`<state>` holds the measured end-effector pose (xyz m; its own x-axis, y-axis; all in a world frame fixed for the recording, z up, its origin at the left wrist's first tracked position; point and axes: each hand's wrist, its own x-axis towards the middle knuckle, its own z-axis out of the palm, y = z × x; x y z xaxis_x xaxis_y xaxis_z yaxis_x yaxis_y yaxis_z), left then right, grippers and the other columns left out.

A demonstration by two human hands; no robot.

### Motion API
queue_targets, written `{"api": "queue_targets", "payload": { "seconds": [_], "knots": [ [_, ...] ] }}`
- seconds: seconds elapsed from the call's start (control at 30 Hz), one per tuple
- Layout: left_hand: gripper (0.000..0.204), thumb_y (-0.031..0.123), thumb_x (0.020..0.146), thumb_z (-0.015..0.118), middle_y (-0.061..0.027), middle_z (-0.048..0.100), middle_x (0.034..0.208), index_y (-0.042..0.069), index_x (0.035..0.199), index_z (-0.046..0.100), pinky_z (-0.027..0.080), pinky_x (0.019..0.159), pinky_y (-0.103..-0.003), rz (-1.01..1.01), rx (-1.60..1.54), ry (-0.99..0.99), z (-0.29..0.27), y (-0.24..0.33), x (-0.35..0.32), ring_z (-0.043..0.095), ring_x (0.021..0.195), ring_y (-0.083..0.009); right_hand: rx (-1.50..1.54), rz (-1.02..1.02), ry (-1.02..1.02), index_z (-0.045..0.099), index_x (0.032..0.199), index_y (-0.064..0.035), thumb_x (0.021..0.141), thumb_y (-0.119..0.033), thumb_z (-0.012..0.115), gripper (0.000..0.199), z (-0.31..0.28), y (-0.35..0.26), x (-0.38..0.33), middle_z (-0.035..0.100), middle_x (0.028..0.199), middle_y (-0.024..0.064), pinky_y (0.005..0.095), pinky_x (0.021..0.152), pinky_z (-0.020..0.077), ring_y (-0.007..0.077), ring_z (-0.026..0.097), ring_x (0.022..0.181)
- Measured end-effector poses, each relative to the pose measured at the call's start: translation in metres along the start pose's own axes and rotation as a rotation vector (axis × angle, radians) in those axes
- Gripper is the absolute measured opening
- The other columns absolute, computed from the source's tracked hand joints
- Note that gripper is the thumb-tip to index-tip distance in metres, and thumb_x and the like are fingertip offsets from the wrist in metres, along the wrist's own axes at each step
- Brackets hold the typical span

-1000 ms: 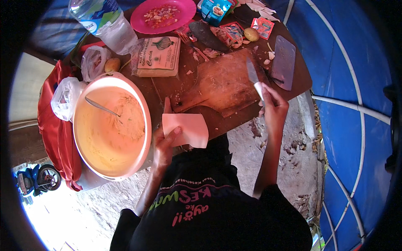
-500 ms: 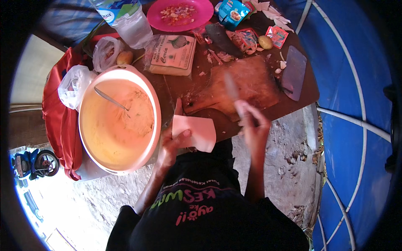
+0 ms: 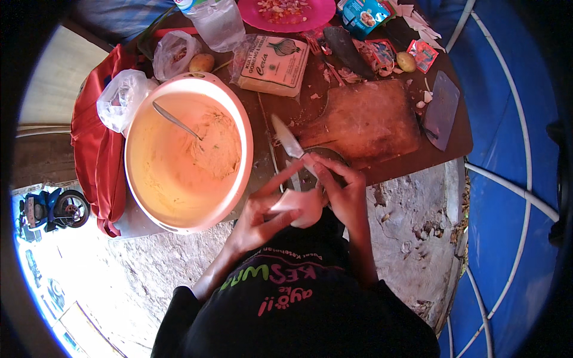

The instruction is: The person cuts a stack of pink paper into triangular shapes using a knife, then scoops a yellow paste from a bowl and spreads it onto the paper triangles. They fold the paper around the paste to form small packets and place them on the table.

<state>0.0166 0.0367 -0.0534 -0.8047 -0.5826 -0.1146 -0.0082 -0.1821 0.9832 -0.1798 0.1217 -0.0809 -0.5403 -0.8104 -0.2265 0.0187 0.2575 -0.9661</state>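
Observation:
My left hand (image 3: 262, 212) holds a pale, squarish soft block (image 3: 296, 207) just off the near edge of the table. My right hand (image 3: 343, 194) grips a knife (image 3: 289, 140) whose blade points up and left, past the block toward the bowl. A large pale bowl (image 3: 245, 128) of orange batter with a spoon (image 3: 173, 121) in it stands left of the hands. Beyond the hands lies a wooden cutting board (image 3: 364, 116).
A flat packet with an onion picture (image 3: 271, 64), a pink plate of chopped bits (image 3: 286, 11), a plastic bottle (image 3: 216, 21), clear bags (image 3: 122, 98), small sachets (image 3: 364, 15) and a dark flat scraper (image 3: 440, 108) crowd the brown table. Red cloth (image 3: 95, 155) hangs left; blue tarpaulin (image 3: 507, 179) right.
My right hand has brought the knife from the cutting board's right side down and left to the block in my left hand. The view has shifted closer.

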Motion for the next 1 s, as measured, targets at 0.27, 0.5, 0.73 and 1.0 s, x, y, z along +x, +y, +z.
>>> {"api": "queue_targets", "payload": {
  "seconds": [0.27, 0.5, 0.73, 1.0],
  "knots": [
    [0.025, 0.01, 0.095, 0.065, -0.0171, 0.043, 0.154, 0.001, 0.118, 0.071, 0.043, 0.109, -0.041, 0.003, -0.127, -0.044, 0.0, 0.012, 0.009, 0.051, 0.134, -0.0292, -0.088, -0.01, 0.533, 0.068, 0.127, -0.0101, 0.1, -0.029, 0.063, 0.033, -0.076, -0.024, 0.041, 0.065, 0.075, 0.0054, 0.0224, 0.045, 0.0422, 0.0064, 0.053, 0.05],
    [0.027, 0.015, 0.101, 0.061, -0.0071, 0.069, 0.114, -0.003, 0.12, 0.066, 0.05, 0.091, -0.028, -0.139, -0.09, 0.054, 0.001, 0.015, 0.008, 0.061, 0.105, -0.0106, -0.011, 0.126, -0.057, 0.068, 0.124, -0.0053, 0.098, -0.026, 0.066, 0.033, -0.037, -0.008, 0.023, 0.066, 0.075, 0.0021, 0.0229, 0.046, 0.0393, 0.0054, 0.052, 0.052],
    [0.027, 0.018, 0.103, 0.06, -0.0012, 0.068, 0.1, -0.004, 0.117, 0.063, 0.049, 0.082, -0.025, -0.211, -0.16, 0.151, 0.012, 0.007, 0.012, 0.058, 0.094, -0.005, -0.25, 0.074, 0.593, 0.068, 0.123, -0.0043, 0.101, -0.029, 0.062, 0.034, -0.091, -0.018, 0.029, 0.06, 0.073, 0.0016, 0.0227, 0.044, 0.0392, 0.0056, 0.05, 0.052],
    [0.025, 0.01, 0.097, 0.065, -0.0041, 0.07, 0.109, -0.002, 0.119, 0.065, 0.051, 0.09, -0.027, -0.11, -0.277, 0.173, 0.012, 0.009, 0.041, 0.063, 0.1, -0.009, -0.029, 0.232, 0.227, 0.073, 0.104, -0.0032, 0.095, -0.022, 0.07, 0.021, -0.063, -0.011, -0.003, 0.059, 0.07, -0.0023, 0.0225, 0.049, 0.0391, 0.0039, 0.049, 0.054]
  ]
}}
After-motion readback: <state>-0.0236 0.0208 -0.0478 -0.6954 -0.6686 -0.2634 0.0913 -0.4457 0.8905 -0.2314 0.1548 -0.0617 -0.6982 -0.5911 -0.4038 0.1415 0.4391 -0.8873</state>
